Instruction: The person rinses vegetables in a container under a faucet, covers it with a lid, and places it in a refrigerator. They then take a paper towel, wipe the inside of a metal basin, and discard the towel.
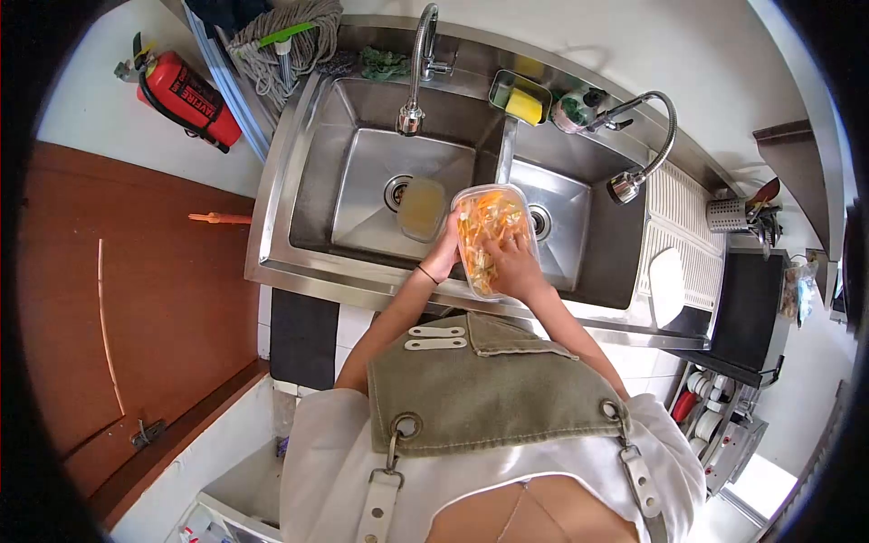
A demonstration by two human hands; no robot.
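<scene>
A clear plastic food container [465,262] is held over the front of the double sink, near the divider. It is filled with shredded orange and pale vegetables [489,215]. My left hand [443,251] grips the container's left side, with a dark band around the wrist. From the right, my right hand [514,269] reaches into the container, its fingers curled into the shreds and the fingertips partly hidden. In the left basin [362,195], a translucent yellowish rectangular container or lid [422,208] lies beside the drain.
Two flexible faucets [411,118] [625,186] arch over the basins. A yellow sponge [524,106] sits in a holder at the back ledge beside a bottle [572,110]. On the right, a white cutting board [666,288] lies on the ribbed drainboard [683,226]. A fire extinguisher [188,101] hangs left.
</scene>
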